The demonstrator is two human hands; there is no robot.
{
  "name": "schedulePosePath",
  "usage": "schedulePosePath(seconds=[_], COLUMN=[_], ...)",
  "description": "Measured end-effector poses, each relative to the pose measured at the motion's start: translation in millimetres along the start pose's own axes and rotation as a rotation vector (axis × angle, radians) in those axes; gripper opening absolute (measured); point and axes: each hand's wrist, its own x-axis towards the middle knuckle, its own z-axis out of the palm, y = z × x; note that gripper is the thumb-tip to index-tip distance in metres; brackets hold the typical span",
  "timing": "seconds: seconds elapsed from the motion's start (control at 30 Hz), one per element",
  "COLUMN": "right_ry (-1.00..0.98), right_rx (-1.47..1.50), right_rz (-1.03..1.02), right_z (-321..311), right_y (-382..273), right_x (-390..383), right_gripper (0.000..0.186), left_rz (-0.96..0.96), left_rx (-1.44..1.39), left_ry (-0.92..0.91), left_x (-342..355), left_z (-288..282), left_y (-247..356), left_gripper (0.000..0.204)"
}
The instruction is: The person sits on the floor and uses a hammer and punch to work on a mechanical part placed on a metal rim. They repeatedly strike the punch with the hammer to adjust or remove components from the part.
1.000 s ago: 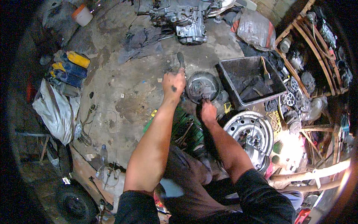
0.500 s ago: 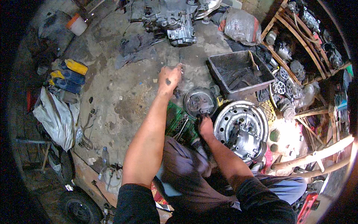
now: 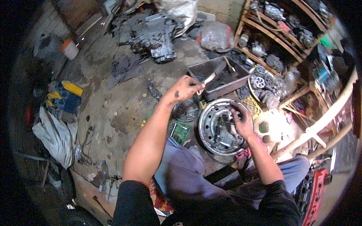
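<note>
My left hand (image 3: 185, 89) is closed round the pale handle of a dark flat-bladed tool (image 3: 215, 72), whose blade points up and right over the black tray. My right hand (image 3: 243, 121) is curled at the upper right of a grey metal casting (image 3: 225, 136), thumb and fingers against it; part of the grip is hidden. The casting lies inside a silver steel wheel rim (image 3: 205, 130). Partly behind my left wrist is a round dark pan (image 3: 184, 110). A green socket case (image 3: 182, 130) lies open below it, with sockets inside.
A black tray (image 3: 222, 91) holds a brush (image 3: 229, 64). A gearbox-like assembly (image 3: 156, 41) sits on the floor ahead. Wooden shelves (image 3: 271, 35) with parts stand at the right, beside a bowl of metal parts (image 3: 260, 81). Blue-and-yellow gloves (image 3: 64, 96) lie at the left.
My left hand has come back and right, bringing the bladed tool over the tray. My right hand has left the round pan for the casting in the rim. The view has turned.
</note>
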Motion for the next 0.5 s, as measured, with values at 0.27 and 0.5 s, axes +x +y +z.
schedulePosePath(seconds=[0.27, 0.5], right_ry=[-0.051, 0.058], right_rx=[-0.356, -0.225], right_rz=[-0.448, -0.302], right_z=[-140, -163], right_y=[-78, -41], right_x=[2, -37], right_gripper=[0.053, 0.056], left_rz=[0.304, 0.232], left_rx=[0.138, -0.048], left_ry=[-0.108, -0.255], left_x=[24, 25], left_z=[86, 153], left_y=[80, 136], left_gripper=[0.056, 0.051])
